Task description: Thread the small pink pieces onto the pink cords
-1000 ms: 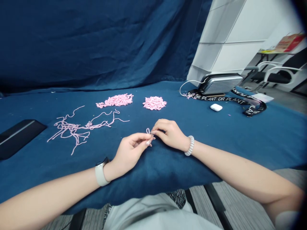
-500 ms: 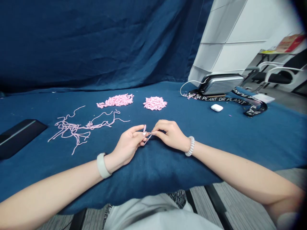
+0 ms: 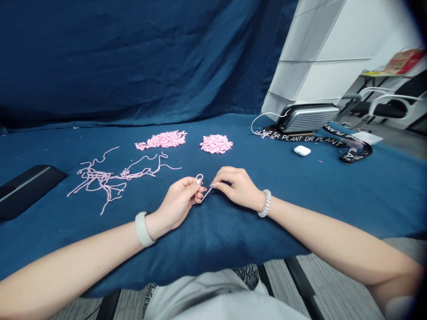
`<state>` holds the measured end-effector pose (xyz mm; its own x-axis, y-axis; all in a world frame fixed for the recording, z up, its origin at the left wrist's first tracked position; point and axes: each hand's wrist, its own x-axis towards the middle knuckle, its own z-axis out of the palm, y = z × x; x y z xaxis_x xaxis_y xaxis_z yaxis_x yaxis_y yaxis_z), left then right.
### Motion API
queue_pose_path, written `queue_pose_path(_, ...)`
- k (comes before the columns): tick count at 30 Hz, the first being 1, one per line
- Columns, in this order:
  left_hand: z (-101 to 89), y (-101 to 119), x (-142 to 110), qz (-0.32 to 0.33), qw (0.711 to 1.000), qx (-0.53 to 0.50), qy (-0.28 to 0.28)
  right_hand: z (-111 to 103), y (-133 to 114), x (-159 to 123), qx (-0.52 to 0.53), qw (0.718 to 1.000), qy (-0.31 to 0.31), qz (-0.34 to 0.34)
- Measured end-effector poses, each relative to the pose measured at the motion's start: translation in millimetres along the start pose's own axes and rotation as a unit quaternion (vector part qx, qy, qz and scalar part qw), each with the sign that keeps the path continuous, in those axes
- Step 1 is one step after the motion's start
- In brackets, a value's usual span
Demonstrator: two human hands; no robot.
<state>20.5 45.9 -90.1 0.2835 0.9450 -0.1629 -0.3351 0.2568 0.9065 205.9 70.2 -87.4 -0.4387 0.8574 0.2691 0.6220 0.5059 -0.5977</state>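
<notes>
Between my two hands runs a short strand of pink yarn (image 3: 206, 194). My left hand (image 3: 180, 198) pinches it between thumb and fingers, and a small loop of the yarn stands up above the thumb tip. My right hand (image 3: 237, 187) is closed, its thumb and fingertips pinching the other end. Behind my left hand a loose tangle of pink yarn strands (image 3: 100, 177) lies on the blue cloth. Two heaps of small pink yarn knots sit farther back, a longer heap (image 3: 165, 139) and a rounder heap (image 3: 216, 144).
A dark flat object (image 3: 28, 191) with a pale stripe lies at the left. On the right are a white earbud case (image 3: 302, 150), a silver ribbed case (image 3: 312, 118) with a white cable, and a black lettered strap (image 3: 310, 139). A blue curtain (image 3: 133, 62) hangs behind the table.
The yarn at my left fingertips now forms a small round loop above the thumb. The left fingers have curled in more, and the strand between the hands slants more plainly. My right hand barely moved.
</notes>
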Motion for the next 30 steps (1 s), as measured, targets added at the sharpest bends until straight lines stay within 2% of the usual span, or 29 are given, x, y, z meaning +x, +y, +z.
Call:
queue_pose_path(13,1.1,0.4,-1.0,0.009,1.0,-0.006,0.005,-1.1,0.3,0.3,0.015,1.0,0.004,0.001)
queue_pose_path(22,3.1,-0.3,-2.1,0.02,0.999,0.033,0.01,1.4,0.3,1.4,0.029,0.999,0.006,-0.011)
queue_pose_path(30,2.2,-1.3,0.2,0.014,0.999,0.048,0.02,-2.0,-10.6,-1.7,0.08,0.996,0.018,0.026)
